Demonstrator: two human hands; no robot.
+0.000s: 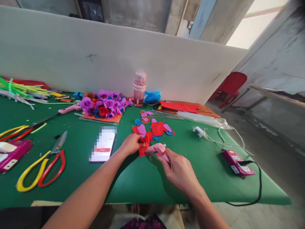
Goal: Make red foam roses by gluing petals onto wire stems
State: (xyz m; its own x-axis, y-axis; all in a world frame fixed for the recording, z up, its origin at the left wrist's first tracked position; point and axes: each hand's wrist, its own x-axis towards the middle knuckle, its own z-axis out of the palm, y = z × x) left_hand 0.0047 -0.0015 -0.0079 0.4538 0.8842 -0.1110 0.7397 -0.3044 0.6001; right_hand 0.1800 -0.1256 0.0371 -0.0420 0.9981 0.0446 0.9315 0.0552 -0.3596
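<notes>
My right hand (179, 167) is wrapped round the handle of a pink hot glue gun (156, 148), its nozzle pointing left. The nozzle end is close to red petal pieces (143, 150), which my left hand (131, 143) pinches between thumb and fingers. Whether the nozzle touches them I cannot tell. Just beyond my hands lie loose cut petals (157, 128) in red, purple, blue and brown. Farther back on the left is a heap of finished purple flowers (109, 103) with a red one among them.
On the green table (133, 184) lie a phone (103, 144), scissors (57, 144), a second pink glue gun (70, 108) and a purple power strip (238, 163) with a black cord. A pink bottle (139, 89) stands by the white partition (107, 57). Clear sticks (200, 118) lie at the back right.
</notes>
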